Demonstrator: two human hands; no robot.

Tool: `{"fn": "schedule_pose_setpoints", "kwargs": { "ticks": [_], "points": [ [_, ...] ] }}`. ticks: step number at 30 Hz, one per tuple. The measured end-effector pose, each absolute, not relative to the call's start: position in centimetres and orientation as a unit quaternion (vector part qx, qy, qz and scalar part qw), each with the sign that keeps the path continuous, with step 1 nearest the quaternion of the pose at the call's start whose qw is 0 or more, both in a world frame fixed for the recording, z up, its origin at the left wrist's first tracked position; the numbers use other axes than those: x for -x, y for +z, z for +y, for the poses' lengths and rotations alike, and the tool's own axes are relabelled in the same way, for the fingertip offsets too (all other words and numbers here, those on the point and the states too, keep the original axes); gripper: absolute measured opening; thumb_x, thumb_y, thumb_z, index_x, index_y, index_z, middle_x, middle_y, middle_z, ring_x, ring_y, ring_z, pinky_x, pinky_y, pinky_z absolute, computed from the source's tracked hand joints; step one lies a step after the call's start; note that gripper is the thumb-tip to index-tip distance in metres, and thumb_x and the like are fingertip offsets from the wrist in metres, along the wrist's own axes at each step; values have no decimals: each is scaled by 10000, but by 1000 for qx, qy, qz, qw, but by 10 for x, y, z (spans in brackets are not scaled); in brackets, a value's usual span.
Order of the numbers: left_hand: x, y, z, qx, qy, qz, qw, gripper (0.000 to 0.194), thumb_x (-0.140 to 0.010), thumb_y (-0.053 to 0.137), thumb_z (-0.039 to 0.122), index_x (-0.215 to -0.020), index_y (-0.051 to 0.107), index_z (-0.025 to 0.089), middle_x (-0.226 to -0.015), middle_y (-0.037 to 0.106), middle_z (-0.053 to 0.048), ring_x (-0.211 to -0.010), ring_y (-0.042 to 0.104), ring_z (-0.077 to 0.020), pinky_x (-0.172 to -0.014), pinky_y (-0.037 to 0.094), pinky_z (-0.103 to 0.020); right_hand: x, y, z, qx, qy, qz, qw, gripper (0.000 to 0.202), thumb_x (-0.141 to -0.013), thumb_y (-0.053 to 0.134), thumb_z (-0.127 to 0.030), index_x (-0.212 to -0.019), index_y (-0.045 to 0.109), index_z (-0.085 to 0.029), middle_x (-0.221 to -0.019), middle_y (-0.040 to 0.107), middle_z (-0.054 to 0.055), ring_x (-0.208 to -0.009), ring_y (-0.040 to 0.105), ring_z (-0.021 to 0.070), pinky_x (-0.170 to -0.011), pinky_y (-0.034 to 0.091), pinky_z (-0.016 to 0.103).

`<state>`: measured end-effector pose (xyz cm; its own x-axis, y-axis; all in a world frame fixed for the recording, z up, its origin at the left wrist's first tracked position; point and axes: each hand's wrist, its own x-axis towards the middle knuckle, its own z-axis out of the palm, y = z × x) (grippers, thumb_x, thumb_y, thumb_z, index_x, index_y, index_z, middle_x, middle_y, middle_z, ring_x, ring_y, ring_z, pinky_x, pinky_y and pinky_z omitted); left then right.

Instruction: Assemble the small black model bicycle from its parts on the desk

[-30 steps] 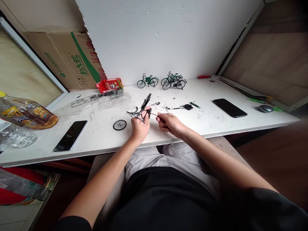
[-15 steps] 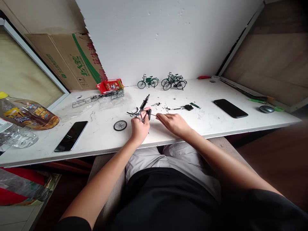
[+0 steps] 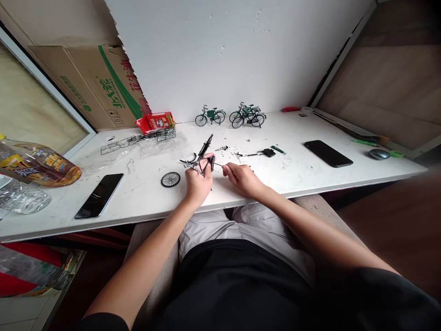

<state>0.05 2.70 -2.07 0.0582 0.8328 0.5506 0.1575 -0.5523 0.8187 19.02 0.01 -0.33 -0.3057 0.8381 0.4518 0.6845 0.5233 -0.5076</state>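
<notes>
My left hand (image 3: 199, 185) is closed around a partly built model bicycle (image 3: 203, 154), which it holds tilted above the table. Part of the frame is covered by my fingers. My right hand (image 3: 246, 179) pinches a thin screwdriver (image 3: 218, 164); the handle is hidden in my grip. Its shaft points left, and the tip meets the black part on the right side of the model frame. On the table just left of my left hand lies a loose spoked wheel (image 3: 170, 179). Small black parts (image 3: 268, 152) lie scattered beyond my right hand.
Finished model bicycles, one green (image 3: 210, 115) and others clustered (image 3: 248, 116), stand along the back wall. A phone (image 3: 99, 196) lies at left, another phone (image 3: 328, 153) at right. Bottles (image 3: 44, 165), a red packet (image 3: 155, 122), part sprues (image 3: 138, 139) and a mouse (image 3: 379, 154) also rest on the table (image 3: 296, 177).
The fingers of my right hand have curled and rolled around the screwdriver. My left hand keeps the model bicycle in about the same place. The whole view has shifted slightly.
</notes>
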Motion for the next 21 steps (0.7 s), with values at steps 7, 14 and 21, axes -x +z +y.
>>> {"fn": "schedule_pose_setpoints", "kwargs": {
  "ticks": [7, 14, 21],
  "points": [
    [1, -22, 28, -670, 590, 352, 281, 325, -1040, 562, 229, -1309, 738, 179, -1303, 792, -159, -1257, 756, -272, -1140, 570, -404, -168, 3, -10, 466, 417, -649, 434, 520, -1068, 448, -680, -827, 565, -233, -489, 482, -51, -437, 433, 137, -499, 349, 283],
    [-2, -15, 30, -658, 591, 351, 307, 296, -1009, 578, 223, -1257, 731, 170, -1304, 789, -157, -1286, 741, -262, -1160, 553, -403, -172, 16, -6, 422, 627, -494, 429, 466, -1020, 569, -639, -780, 490, -248, -503, 289, -107, -430, 215, 99, -419, 220, 260],
    [-2, 2, 32, -526, 582, 314, 535, 364, -910, 684, 256, -1266, 681, 175, -1263, 800, -169, -1232, 768, -298, -1057, 619, -502, -181, 17, -4, 474, 317, -641, 514, 530, -1017, 533, -732, -803, 423, -260, -770, 614, 39, -701, 584, 184, -600, 469, 313]
  ]
}}
